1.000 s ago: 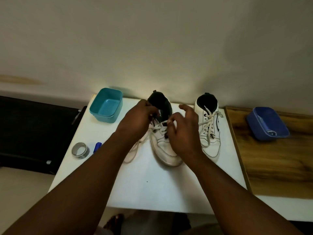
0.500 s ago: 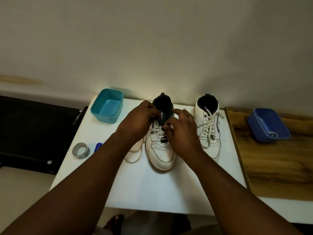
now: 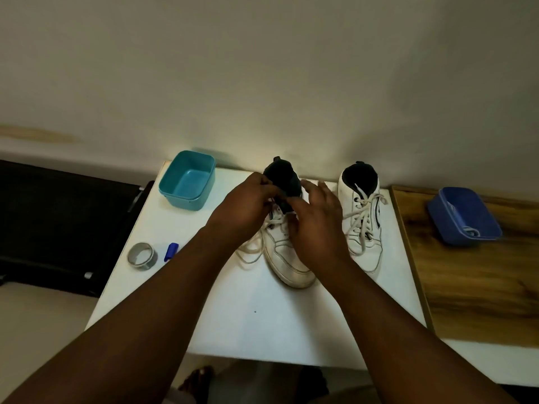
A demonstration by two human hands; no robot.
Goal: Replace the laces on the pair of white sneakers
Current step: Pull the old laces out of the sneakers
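- On the white table [image 3: 256, 322], the nearer white sneaker [image 3: 287, 258] lies mid-table with its scuffed toe toward the person, dark tongue and collar at the far end, black trim lines on the upper.
- A loose cream lace [image 3: 249, 252] trails off its left side in loops on the table.
- The left hand [image 3: 243, 207] pinches the lace at the top eyelets, fingers curled.
- The right hand [image 3: 313, 225] covers the laced midsection; its thumb and forefinger seem to pinch there, other fingers extended.
- A tape roll [image 3: 142, 256] and blue cap [image 3: 171, 251] lie at left.
- The second sneaker [image 3: 364, 225] stands to the right, fully laced, ends loose.
- Farther off: a teal tub [image 3: 188, 180] and a blue tub [image 3: 463, 217].
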